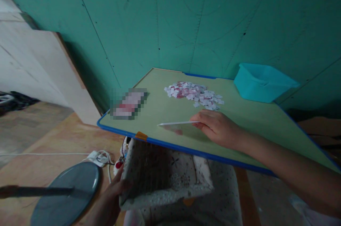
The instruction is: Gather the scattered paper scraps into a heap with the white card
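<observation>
My right hand (pixel 217 126) is closed on a thin white pointed strip (pixel 176 123), held nearly level just above the table top; whether it is a stick or a sheet seen edge-on I cannot tell. Beyond it lies a heap of small white and pink paper pieces (pixel 193 92). My left hand (pixel 110 197) grips the left side of a patterned open box (pixel 166 195), which is below the table's front edge. The box's inside is dark, with a few marks on its lining. The left fingers are partly hidden behind its wall.
The pale green table (pixel 149 105) has a blue edge and stands against a green wall (pixel 133 34). A turquoise bin (pixel 262 85) sits at the back right, a pixelated item (pixel 129 105) at the left. Below left are a round grey stand base (pixel 64 208) and cables (pixel 106 156).
</observation>
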A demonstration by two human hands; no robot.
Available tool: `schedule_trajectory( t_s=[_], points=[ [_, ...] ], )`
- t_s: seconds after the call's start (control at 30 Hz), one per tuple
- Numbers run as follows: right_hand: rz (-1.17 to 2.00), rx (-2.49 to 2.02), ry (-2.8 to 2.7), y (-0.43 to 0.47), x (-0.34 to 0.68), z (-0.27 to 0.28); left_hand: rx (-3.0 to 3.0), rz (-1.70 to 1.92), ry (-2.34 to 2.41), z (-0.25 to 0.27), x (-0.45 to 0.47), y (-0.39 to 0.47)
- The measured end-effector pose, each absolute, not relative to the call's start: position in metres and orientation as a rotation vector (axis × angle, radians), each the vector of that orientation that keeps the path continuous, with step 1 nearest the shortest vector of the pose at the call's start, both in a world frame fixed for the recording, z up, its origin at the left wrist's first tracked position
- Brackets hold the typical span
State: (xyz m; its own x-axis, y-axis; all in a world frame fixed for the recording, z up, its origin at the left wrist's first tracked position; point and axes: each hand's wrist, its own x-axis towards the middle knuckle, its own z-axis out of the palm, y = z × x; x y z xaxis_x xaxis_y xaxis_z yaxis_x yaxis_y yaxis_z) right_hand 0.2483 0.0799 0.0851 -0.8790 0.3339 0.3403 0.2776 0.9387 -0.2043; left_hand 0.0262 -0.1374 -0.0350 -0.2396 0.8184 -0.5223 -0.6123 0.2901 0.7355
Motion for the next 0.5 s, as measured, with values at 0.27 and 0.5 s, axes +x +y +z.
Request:
schedule_trajectory(
  t_s=[0.27, 0.5],
  points=[
    [0.23, -0.445, -2.725, 0.078, 0.25, 0.086, 0.195, 1.389, 1.225, -0.035, 0.03, -0.136],
    [0.244, -0.419, -2.74, 0.074, 0.254, 0.09, 0.177, 1.399, 1.214, -0.03, 0.038, -0.133]
  ],
)
